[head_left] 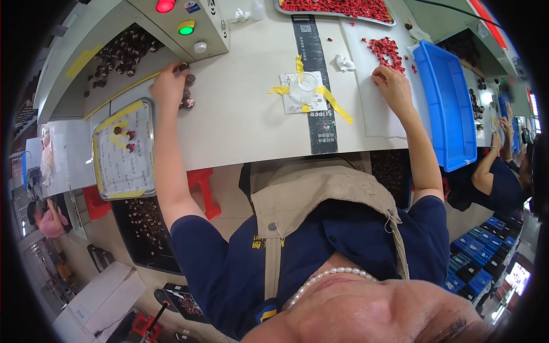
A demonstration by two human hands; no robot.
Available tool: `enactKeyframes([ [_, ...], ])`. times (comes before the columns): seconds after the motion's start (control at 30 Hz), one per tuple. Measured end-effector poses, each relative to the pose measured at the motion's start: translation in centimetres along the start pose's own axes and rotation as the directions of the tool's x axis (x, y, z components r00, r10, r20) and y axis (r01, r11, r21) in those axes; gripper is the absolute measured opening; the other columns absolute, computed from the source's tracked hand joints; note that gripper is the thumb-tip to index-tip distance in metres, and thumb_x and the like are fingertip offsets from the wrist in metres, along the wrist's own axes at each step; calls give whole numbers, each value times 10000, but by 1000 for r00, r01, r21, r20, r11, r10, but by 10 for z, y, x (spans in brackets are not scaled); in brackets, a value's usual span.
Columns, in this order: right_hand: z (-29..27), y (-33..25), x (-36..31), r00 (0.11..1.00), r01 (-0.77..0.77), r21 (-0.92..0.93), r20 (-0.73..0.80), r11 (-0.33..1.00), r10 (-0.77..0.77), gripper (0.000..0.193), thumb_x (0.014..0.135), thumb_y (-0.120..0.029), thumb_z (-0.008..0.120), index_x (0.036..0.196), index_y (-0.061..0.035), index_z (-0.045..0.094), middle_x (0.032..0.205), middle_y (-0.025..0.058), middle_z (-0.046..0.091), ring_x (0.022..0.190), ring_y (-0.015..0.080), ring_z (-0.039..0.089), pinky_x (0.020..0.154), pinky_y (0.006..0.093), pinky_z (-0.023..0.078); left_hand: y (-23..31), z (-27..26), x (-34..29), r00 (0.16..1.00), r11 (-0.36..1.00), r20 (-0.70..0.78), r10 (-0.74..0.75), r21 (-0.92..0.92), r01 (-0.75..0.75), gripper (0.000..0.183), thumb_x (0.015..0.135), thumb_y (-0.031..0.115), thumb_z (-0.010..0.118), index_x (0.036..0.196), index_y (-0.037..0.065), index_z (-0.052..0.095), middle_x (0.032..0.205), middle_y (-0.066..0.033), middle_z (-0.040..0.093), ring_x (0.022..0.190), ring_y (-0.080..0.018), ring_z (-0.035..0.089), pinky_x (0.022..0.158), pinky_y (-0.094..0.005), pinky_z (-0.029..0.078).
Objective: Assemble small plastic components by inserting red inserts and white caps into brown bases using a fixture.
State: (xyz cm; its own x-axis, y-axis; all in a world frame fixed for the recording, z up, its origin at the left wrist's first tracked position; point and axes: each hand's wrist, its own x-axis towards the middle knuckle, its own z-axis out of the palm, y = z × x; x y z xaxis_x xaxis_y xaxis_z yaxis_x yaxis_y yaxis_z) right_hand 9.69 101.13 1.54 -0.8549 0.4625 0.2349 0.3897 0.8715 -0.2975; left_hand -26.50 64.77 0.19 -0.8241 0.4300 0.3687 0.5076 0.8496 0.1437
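My left hand (167, 87) reaches to the left of the white table, its fingertips closed on a dark round knob-like piece beside the machine's base. More dark knobs (187, 103) with paler spots lie right beside that hand. Over white paper at the right, my right hand (393, 87) has its fingers curled together; whatever they hold, if anything, is hidden. A loose heap of small red pieces (386, 52) lies just beyond its fingers. Between the hands, a small clear round dish (305, 83) sits on a white square fixed down with yellow tape.
A machine housing (213, 34) with red and green lights stands at the far left. Near my left arm is a yellow-taped tray (123, 163) with a few dark pieces. A red-filled tray (343, 8) is at the back; a blue bin (449, 108) stands right. Another person works far right.
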Motion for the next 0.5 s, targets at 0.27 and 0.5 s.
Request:
enactKeyframes([
  [0.27,1,-14,-10,969,-207,640,29,739,246,157,810,-129,678,890,1,639,787,63,670,736,96,620,673,226,480,17,-14,-14,993,834,-50,-110,-548,65,272,733,192,690,942,47,593,877,-89,646,782,-217,621,708,-324,482],
  [0.5,3,-65,-3,977,-211,833,193,512,89,160,876,-119,603,949,22,624,888,52,644,835,99,599,766,225,472,103,-49,-109,918,-39,379,120,-922,386,373,835,41,609,1202,30,543,1009,-30,581,872,-72,556,732,-209,469],
])
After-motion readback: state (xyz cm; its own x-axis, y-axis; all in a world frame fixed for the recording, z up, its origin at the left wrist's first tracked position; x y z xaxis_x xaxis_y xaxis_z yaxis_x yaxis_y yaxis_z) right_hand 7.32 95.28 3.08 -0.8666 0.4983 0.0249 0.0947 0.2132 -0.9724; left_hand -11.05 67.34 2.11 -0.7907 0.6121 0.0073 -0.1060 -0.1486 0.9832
